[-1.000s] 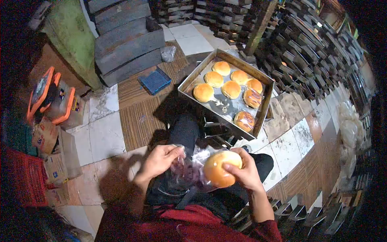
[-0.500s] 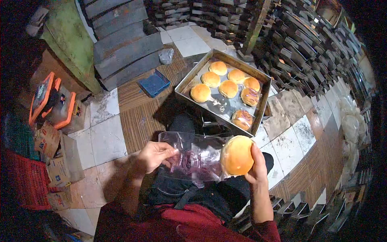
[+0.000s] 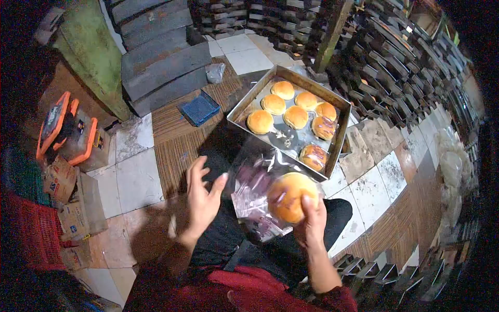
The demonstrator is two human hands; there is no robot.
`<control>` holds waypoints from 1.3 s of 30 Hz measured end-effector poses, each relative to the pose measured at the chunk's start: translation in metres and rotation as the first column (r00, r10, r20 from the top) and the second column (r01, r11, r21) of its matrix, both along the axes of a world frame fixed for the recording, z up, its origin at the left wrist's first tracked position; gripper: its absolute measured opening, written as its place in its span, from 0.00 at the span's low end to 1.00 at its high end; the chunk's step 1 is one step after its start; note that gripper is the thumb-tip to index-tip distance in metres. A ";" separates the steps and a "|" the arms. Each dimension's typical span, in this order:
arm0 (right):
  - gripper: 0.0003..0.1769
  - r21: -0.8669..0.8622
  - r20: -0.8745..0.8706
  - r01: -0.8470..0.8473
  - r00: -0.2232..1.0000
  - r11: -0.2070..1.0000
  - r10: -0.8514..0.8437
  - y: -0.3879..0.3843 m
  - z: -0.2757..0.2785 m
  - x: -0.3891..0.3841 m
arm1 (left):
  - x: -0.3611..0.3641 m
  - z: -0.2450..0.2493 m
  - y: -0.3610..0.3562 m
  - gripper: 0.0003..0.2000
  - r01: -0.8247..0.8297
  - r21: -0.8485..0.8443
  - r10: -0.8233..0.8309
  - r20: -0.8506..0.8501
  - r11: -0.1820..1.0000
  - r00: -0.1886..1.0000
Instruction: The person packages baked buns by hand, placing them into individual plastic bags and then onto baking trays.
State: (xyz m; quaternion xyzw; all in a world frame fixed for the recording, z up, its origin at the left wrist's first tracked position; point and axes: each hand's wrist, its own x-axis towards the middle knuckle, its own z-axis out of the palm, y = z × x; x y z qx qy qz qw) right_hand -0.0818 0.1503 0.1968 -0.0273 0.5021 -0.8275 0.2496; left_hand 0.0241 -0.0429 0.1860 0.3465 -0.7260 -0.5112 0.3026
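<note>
A round golden bun (image 3: 291,196) in clear plastic is gripped by my right hand (image 3: 312,221), its thumb across the front. The loose part of the printed plastic bag (image 3: 253,190) spreads to the left of the bun, over my lap. My left hand (image 3: 204,195) is off the bag, fingers and thumb apart with nothing between them. Beyond my hands a square metal tray (image 3: 253,139) bears several golden buns (image 3: 296,117). Two buns on its right side, one of them near the front corner (image 3: 313,156), show purple print over them.
Left of the tray lies a blue plastic basket (image 3: 199,108) on the floor. Containers with orange rims (image 3: 86,143), cardboard boxes (image 3: 75,221) and a red crate (image 3: 34,229) stand at the left. Dark stacked metal pieces (image 3: 400,67) line the right and back.
My left hand has let go of the bag and opened. My right hand has turned the bun and brought it slightly left, and the bag's loose part has swung and folded.
</note>
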 end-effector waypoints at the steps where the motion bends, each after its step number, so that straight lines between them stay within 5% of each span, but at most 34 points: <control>1: 0.23 0.004 -0.097 0.063 0.993 0.998 -0.063 -0.003 0.000 0.003 | 0.000 0.008 0.007 0.26 -0.097 -0.051 0.093 -0.070 0.994 0.993; 2: 0.24 0.003 -0.119 0.047 0.992 0.999 -0.046 -0.007 -0.003 0.013 | 0.002 0.023 0.021 0.30 0.120 0.336 -0.029 -0.262 0.934 0.965; 3: 0.25 0.006 -0.137 0.030 0.990 1.000 -0.029 -0.009 -0.009 0.028 | 0.002 0.013 0.029 0.32 0.204 0.472 -0.047 -0.323 0.858 0.945; 4: 0.30 0.215 -0.438 -0.110 0.877 0.970 0.197 -0.006 -0.035 0.040 | -0.007 0.002 0.032 0.33 0.287 0.602 -0.003 -0.428 0.745 0.904; 5: 0.35 0.442 -0.633 -0.165 0.639 0.881 0.438 -0.006 -0.060 0.053 | -0.016 -0.004 0.035 0.34 0.379 0.697 0.061 -0.517 0.608 0.854; 6: 0.41 0.320 -0.590 -0.274 0.692 0.907 0.417 -0.015 -0.055 0.072 | -0.026 0.018 0.038 0.34 0.368 0.626 0.043 -0.541 0.687 0.840; 7: 0.48 0.189 -0.541 -0.365 0.737 0.912 0.406 -0.021 -0.050 0.086 | -0.028 0.017 0.039 0.34 0.365 0.690 0.061 -0.509 0.625 0.858; 8: 0.56 0.113 -0.663 -0.391 0.655 0.913 0.362 -0.014 -0.075 0.081 | -0.020 -0.004 0.037 0.34 0.456 0.811 -0.215 -0.403 0.366 0.889; 9: 0.67 -0.029 -0.310 -0.209 0.932 0.977 0.190 -0.019 -0.028 0.085 | -0.015 -0.007 0.064 0.35 0.544 0.804 -0.251 -0.490 0.240 0.835; 10: 0.69 -0.176 -0.249 -0.112 0.966 0.978 0.066 -0.025 -0.004 0.074 | -0.008 -0.002 0.097 0.39 0.082 0.860 -0.351 0.118 0.503 0.929; 11: 0.71 -0.315 -0.170 -0.007 0.984 0.949 -0.049 -0.026 0.008 0.062 | 0.006 -0.002 0.091 0.44 0.647 0.737 -0.777 -0.286 0.196 0.561; 12: 0.71 -0.264 -0.275 0.034 0.955 0.964 -0.109 -0.021 0.008 0.056 | 0.020 -0.013 0.110 0.46 0.743 0.575 -0.701 -0.371 0.341 0.609; 14: 0.66 -0.142 -0.516 0.044 0.849 0.989 -0.112 -0.017 0.018 0.047 | 0.013 -0.032 0.088 0.46 0.716 0.582 -0.536 -0.490 0.385 0.687; 15: 0.57 -0.089 0.104 0.013 0.995 0.996 -0.004 -0.009 0.023 0.046 | 0.008 -0.036 0.076 0.45 0.678 0.604 -0.351 -0.581 0.419 0.734; 16: 0.52 0.222 -0.398 -0.163 0.885 0.961 0.243 -0.008 0.008 0.049 | -0.001 -0.024 0.065 0.35 0.674 0.638 -0.154 -0.673 0.373 0.723; 17: 0.48 0.555 -0.683 -0.142 0.486 0.820 0.546 -0.008 -0.007 0.049 | -0.012 -0.011 0.053 0.28 0.677 0.660 0.055 -0.728 0.325 0.683; 19: 0.45 0.803 -0.595 0.079 0.159 0.590 0.788 -0.032 0.024 0.054 | -0.026 -0.017 0.034 0.30 0.448 0.890 0.133 -0.456 0.088 0.880; 20: 0.38 0.797 -0.599 0.164 0.083 0.582 0.797 -0.030 0.032 0.054 | -0.025 -0.041 0.025 0.32 0.525 0.847 0.192 -0.503 -0.088 0.843; 23: 0.23 0.695 -0.665 0.302 -0.075 0.652 0.743 -0.014 0.021 0.052 | -0.018 -0.019 0.027 0.31 0.414 0.908 0.222 -0.390 -0.071 0.894; 25: 0.13 0.590 -0.752 0.429 -0.018 0.684 0.659 -0.031 -0.005 0.043 | -0.024 -0.027 0.030 0.32 0.417 0.897 0.177 -0.391 -0.148 0.903; 26: 0.13 0.617 -0.726 0.401 -0.040 0.677 0.686 -0.033 -0.002 0.044 | -0.029 -0.028 0.030 0.31 0.303 0.946 0.125 -0.289 -0.114 0.949; 27: 0.13 0.638 -0.706 0.370 -0.070 0.676 0.705 -0.038 0.001 0.044 | -0.035 -0.038 0.030 0.30 0.350 0.933 0.095 -0.357 0.085 0.929; 29: 0.11 0.581 -0.762 0.227 -0.183 0.781 0.621 -0.033 0.021 0.065 | -0.036 -0.033 0.021 0.29 0.529 0.848 0.207 -0.511 -0.042 0.834; 30: 0.15 0.500 -0.844 0.183 -0.116 0.846 0.524 -0.029 0.023 0.073 | -0.035 -0.002 0.017 0.29 0.532 0.833 0.320 -0.468 -0.151 0.824; 31: 0.14 0.485 -0.874 0.126 0.023 0.865 0.486 -0.023 0.021 0.069 | -0.033 0.009 0.011 0.29 0.535 0.842 0.364 -0.480 -0.063 0.798; 32: 0.12 0.528 -0.843 0.287 0.063 0.799 0.534 -0.025 0.037 0.062 | -0.032 0.021 0.007 0.28 0.568 0.811 0.397 -0.573 0.143 0.718; 33: 0.10 0.556 -0.812 0.440 0.105 0.706 0.574 -0.028 0.054 0.054 | -0.034 0.023 0.002 0.27 0.718 0.672 0.402 -0.718 0.184 0.569; 34: 0.10 0.643 -0.687 0.086 0.505 0.761 0.523 -0.024 0.036 0.047 | -0.035 0.028 0.001 0.28 0.698 0.653 0.372 -0.751 0.294 0.545; 35: 0.10 0.527 -0.383 -0.241 0.789 0.815 0.481 -0.024 0.022 0.039 | -0.038 0.036 -0.002 0.29 0.680 0.611 0.319 -0.792 0.405 0.521; 37: 0.07 0.472 -0.210 -0.385 0.824 0.793 0.525 -0.018 0.024 0.036 | -0.039 0.040 -0.009 0.28 0.703 0.598 0.317 -0.801 0.384 0.508; 39: 0.09 0.533 -0.523 -0.273 0.638 0.801 0.565 -0.021 0.027 0.035 | -0.036 0.040 -0.011 0.28 0.725 0.586 0.318 -0.809 0.362 0.495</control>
